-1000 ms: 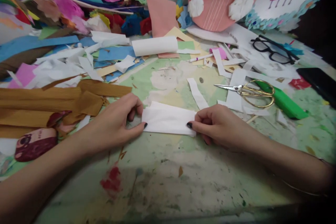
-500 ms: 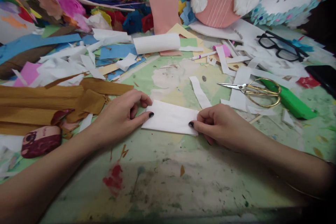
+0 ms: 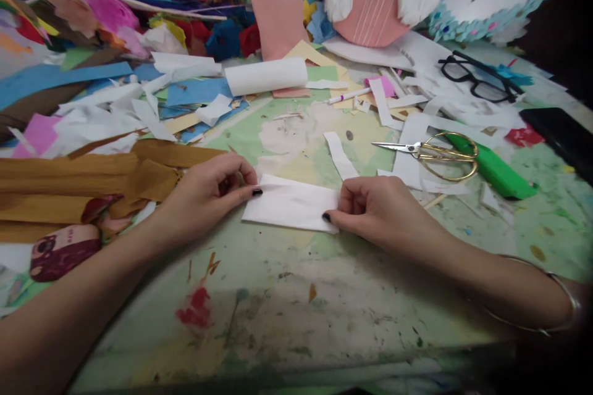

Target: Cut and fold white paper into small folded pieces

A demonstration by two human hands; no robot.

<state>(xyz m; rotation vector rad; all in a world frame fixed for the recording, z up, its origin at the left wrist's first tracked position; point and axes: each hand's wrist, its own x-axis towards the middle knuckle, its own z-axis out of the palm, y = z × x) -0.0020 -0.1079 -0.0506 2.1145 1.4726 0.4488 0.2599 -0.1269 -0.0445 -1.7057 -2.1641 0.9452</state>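
A white folded paper strip (image 3: 291, 202) lies nearly flat on the table in front of me, its long side running left to right. At its left end, my left hand (image 3: 222, 188) pinches the upper corner between thumb and fingers. My right hand (image 3: 370, 207) grips the right end, thumb on top and fingers curled at the edge. Just beyond the strip lies a narrow white paper scrap (image 3: 340, 155). Gold-handled scissors (image 3: 435, 153) rest to the right, beyond my right hand, with the blades pointing left.
Brown crepe paper (image 3: 69, 179) and a dark red patterned case (image 3: 65, 252) lie by my left arm. Farther back are a white paper roll (image 3: 266, 76), a pink-capped pen (image 3: 349, 95), glasses (image 3: 482, 79), a black phone (image 3: 558, 139), a green paper-like piece (image 3: 503, 173) and many scraps.
The whole view has shifted slightly, so things sit a little farther left. Both hands stay at the strip's ends, and my right fingers have moved a little along its upper right corner.
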